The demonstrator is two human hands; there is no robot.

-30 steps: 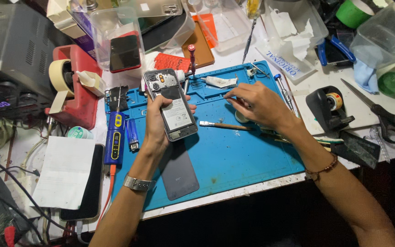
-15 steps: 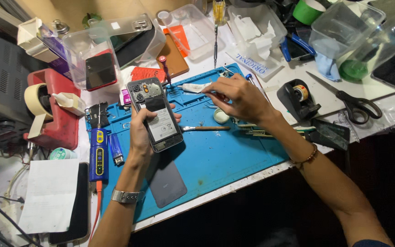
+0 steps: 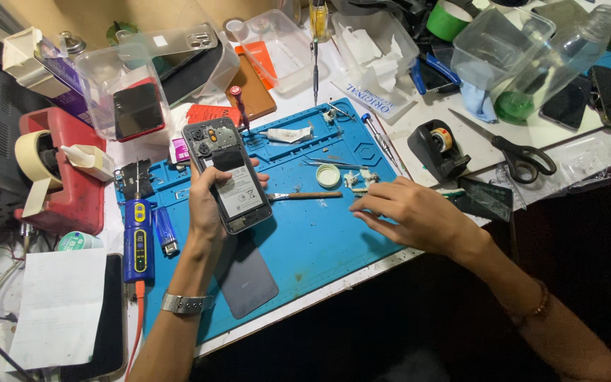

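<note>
Left hand [image 3: 210,201] gripping an opened smartphone [image 3: 226,175] upright above the blue repair mat [image 3: 305,247], right hand [image 3: 408,216] palm-down, fingers loosely curled, touching the mat's right edge

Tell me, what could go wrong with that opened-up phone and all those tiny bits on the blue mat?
The left hand holds the opened phone up off the blue mat in a one-handed grip, so it might slip and drop. The right hand reaches among tiny parts lying loose near the mat's edge; a nudge could scatter or lose them. The phone's uncovered insides could get scratched by the tweezers lying nearby.
</note>
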